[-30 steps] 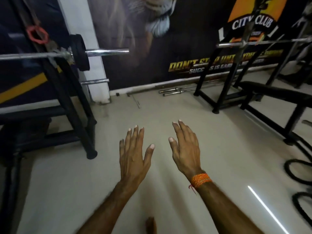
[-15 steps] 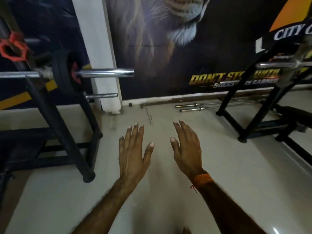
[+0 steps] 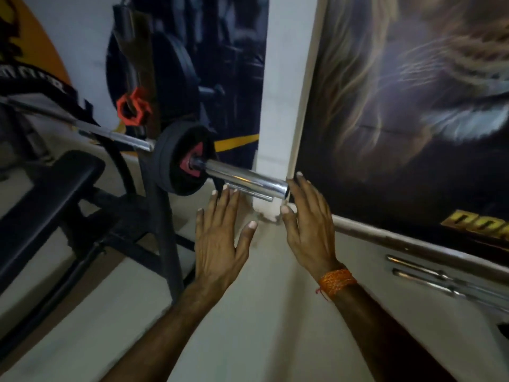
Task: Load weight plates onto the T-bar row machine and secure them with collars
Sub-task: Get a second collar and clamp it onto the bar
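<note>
Both hands were stretched forward, palms down, fingers spread and flat, gripping nothing. The left hand [image 3: 220, 238] sat at the middle of the frame, its fingertips just below the chrome barbell sleeve [image 3: 245, 180]. The right hand [image 3: 308, 224] sat right of centre, its fingertips at the sleeve's open end; whether they touched the metal could not be told. An orange thread band [image 3: 337, 281] circled the right wrist.

The barbell ran from the left edge down toward the centre, resting on a black rack [image 3: 162, 221]. 1 black weight plate [image 3: 179, 159] sat on the sleeve, left of centre, with a red collar [image 3: 192, 164] against its outer face. Another red collar [image 3: 134, 107] hung on the rack upright in the upper left, with a larger dark plate [image 3: 176, 73] behind it. A black padded bench [image 3: 46, 194] lay at the left edge.

A white pillar [image 3: 283, 92] stood at the upper centre, and a lion mural [image 3: 413, 92] filled the upper right. 2 spare bars [image 3: 429, 279] lay on the pale floor [image 3: 261, 326] at the right edge.
</note>
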{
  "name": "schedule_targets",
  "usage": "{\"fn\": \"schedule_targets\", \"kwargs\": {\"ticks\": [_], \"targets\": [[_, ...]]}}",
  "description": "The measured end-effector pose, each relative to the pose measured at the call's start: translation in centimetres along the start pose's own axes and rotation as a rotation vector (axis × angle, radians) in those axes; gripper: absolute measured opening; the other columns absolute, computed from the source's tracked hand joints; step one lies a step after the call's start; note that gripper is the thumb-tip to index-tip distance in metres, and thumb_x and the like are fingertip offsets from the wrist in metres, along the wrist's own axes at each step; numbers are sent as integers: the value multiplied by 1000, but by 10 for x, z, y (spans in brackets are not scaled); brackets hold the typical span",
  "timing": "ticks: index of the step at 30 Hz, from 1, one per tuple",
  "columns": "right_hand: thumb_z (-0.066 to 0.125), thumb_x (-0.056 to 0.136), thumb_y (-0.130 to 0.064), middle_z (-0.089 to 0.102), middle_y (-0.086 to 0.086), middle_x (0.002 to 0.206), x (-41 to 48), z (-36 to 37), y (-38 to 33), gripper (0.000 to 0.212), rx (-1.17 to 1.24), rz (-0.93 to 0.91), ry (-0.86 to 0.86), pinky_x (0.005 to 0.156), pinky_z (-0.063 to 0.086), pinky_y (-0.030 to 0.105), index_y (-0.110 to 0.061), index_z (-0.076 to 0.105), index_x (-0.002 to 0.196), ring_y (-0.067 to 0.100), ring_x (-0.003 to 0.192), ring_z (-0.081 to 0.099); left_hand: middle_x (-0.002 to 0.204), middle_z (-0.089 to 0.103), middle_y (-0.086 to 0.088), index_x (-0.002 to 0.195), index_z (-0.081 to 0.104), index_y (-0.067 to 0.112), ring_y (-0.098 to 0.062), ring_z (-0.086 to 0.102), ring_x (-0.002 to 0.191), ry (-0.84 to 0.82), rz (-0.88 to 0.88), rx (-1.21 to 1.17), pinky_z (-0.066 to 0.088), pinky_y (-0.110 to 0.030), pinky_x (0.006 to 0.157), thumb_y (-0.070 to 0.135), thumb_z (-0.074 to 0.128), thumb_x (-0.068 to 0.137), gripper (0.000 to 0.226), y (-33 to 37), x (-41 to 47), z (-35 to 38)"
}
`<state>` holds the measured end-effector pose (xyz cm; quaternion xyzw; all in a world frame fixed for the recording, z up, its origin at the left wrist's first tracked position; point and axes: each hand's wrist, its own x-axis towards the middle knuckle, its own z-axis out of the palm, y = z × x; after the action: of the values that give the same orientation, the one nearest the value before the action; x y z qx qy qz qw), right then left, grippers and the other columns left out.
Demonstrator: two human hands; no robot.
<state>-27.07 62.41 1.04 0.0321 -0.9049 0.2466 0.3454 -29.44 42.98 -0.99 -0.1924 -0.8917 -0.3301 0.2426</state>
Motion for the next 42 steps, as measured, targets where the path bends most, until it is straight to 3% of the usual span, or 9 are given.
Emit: {"fn": "schedule_targets", "kwargs": {"ticks": [6,14,20,24,29,33,37,39,42], "targets": [[28,107,-57,29,-4,169,104,27,24,61,89,-112,2,121,25,33,-28,35,160,16,153,31,171,10,7,163,17,27,-9,1,158,124,-57,59,10,-52,128,56,36,102,69,-21,75,10],[31,107,-57,29,-4,169,229,102,29,60,231,-343,-149,116,42,47,-29,34,160,18,152,34,171,11,8,162,20,29,-7,1,158,276,-179,263,10,-49,128,60,38,102,70,-62,142,2],[31,106,-57,37,0,166,302,169,24,61,317,-535,-293,121,37,43,-27,39,158,20,151,36,170,15,8,162,18,31,-10,5,158,329,-359,415,14,-52,127,72,23,98,76,-89,186,-3],[30,105,-63,40,-4,164,332,210,5,61,393,-543,-466,121,35,40,-32,41,156,18,150,38,170,16,9,162,21,31,-11,10,158,368,-466,467,18,-48,127,75,23,96,79,-104,217,-14],[45,103,-61,56,-10,149,349,237,-29,48,641,-441,-758,111,44,34,-38,53,145,13,137,51,167,30,-1,160,27,26,-21,28,153,408,-658,269,28,-43,122,71,38,96,79,-125,262,-47],[47,88,-74,63,-17,129,350,252,-34,51,644,-438,-787,104,51,42,-45,62,127,10,121,60,164,33,-11,161,22,20,-31,37,148,327,-764,66,35,-45,115,67,57,90,92,-149,299,-66],[45,84,-77,63,-19,127,353,256,-33,53,655,-425,-823,104,51,40,-48,62,125,6,120,59,165,29,-14,162,15,27,-36,38,147,263,-863,-117,39,-55,115,73,76,71,119,-198,322,-72],[46,84,-77,61,-22,129,354,258,-33,53,654,-425,-832,104,51,39,-49,62,127,4,121,58,159,41,-12,156,24,39,-33,51,137,263,-884,-245,48,-56,108,76,83,58,121,-244,329,-71],[48,87,-77,61,-24,132,354,263,-32,51,655,-417,-837,107,49,39,-50,61,127,1,124,56,137,63,-3,142,45,37,-24,65,122,252,-828,-395,55,-52,100,65,93,55,103,-294,333,-65]]}}
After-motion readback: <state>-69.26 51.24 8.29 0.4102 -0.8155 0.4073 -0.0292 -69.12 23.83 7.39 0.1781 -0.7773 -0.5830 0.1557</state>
